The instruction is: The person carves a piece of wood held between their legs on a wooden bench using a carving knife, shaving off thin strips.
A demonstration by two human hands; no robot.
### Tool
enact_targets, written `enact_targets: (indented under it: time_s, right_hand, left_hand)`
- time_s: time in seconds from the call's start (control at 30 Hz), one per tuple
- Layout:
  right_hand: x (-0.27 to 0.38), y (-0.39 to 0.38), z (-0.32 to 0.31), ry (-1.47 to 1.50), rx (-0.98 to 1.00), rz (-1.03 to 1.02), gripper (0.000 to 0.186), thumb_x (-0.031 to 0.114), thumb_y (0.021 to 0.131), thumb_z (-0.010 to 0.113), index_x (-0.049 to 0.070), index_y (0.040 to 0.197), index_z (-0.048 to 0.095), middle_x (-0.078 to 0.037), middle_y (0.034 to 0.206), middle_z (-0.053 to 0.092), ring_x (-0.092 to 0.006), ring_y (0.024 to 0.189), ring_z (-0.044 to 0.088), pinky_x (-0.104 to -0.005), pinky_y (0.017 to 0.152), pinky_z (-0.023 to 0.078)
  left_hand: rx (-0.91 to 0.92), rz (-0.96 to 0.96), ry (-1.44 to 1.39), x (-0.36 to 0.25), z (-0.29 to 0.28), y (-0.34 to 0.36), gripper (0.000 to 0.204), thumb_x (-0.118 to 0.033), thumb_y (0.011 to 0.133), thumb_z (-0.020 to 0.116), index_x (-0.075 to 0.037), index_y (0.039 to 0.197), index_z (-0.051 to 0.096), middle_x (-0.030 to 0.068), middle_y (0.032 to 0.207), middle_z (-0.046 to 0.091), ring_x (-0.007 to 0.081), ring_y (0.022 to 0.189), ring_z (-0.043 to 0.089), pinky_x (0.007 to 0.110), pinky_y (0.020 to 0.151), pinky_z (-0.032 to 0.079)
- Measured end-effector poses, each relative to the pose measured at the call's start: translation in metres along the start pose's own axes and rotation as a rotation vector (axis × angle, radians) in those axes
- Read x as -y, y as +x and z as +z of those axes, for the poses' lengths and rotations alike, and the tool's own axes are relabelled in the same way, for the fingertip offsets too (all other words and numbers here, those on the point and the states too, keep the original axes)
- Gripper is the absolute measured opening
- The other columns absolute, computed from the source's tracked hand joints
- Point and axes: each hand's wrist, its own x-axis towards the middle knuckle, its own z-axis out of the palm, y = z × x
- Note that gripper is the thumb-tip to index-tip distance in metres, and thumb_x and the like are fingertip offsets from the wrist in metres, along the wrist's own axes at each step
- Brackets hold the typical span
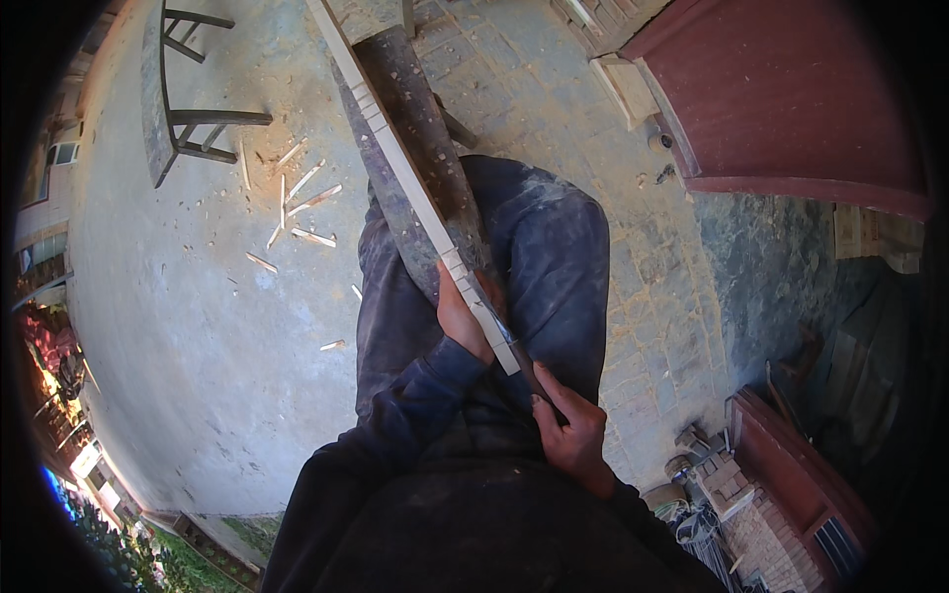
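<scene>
A long, pale wooden strip (407, 170) with several cross notches lies lengthwise along a dark, worn wooden bench (415, 94) and reaches back over my lap. Around the strip, close to its near end, my left hand (461, 318) is closed, with its fingers partly hidden beneath. My right hand (575, 440) grips a slim dark-handled tool (526, 374) just right of the strip's near end. The tool's far part lies close along the strip's side, and I cannot make out its exact kind.
Splintered wood offcuts (285, 203) and sawdust lie on the concrete floor to the left. A second narrow bench (158, 109) lies on its side at the far left. Dark red panels (791, 89) stand at the far right. Stacked wood blocks (727, 484) sit at the near right.
</scene>
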Motion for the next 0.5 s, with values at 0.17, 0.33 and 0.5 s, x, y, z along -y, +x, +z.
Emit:
enact_targets:
  time_s: [0.17, 0.33, 0.5]
  right_hand:
    - [0.009, 0.004, -0.006, -0.005, 0.029, -0.001, 0.051, -0.003, 0.093, 0.073, 0.003, 0.143, 0.065, -0.021, 0.086, 0.070, -0.0313, 0.073, 0.072, -0.0381, 0.066, 0.055]
    - [0.020, 0.008, -0.011, -0.011, 0.058, 0.025, 0.051, -0.003, 0.093, 0.072, 0.002, 0.143, 0.064, -0.022, 0.090, 0.072, -0.0323, 0.078, 0.074, -0.0383, 0.069, 0.057]
    - [0.019, 0.009, -0.007, 0.001, 0.029, 0.015, 0.051, -0.004, 0.093, 0.072, 0.001, 0.143, 0.064, -0.024, 0.095, 0.073, -0.0339, 0.082, 0.076, -0.0378, 0.071, 0.058]
  left_hand:
    - [-0.006, 0.005, 0.018, 0.000, -0.001, 0.001, 0.072, -0.063, 0.111, 0.024, -0.014, 0.062, 0.044, 0.0062, 0.050, 0.041, 0.0218, 0.040, 0.040, 0.034, 0.037, 0.035]
    - [0.007, 0.008, 0.047, 0.000, -0.002, 0.001, 0.073, -0.065, 0.110, 0.024, -0.014, 0.062, 0.044, 0.0067, 0.050, 0.041, 0.0219, 0.039, 0.040, 0.034, 0.037, 0.036]
    - [0.007, 0.002, 0.040, 0.001, -0.001, 0.001, 0.074, -0.066, 0.110, 0.024, -0.014, 0.062, 0.043, 0.0071, 0.050, 0.041, 0.0222, 0.039, 0.039, 0.034, 0.037, 0.035]
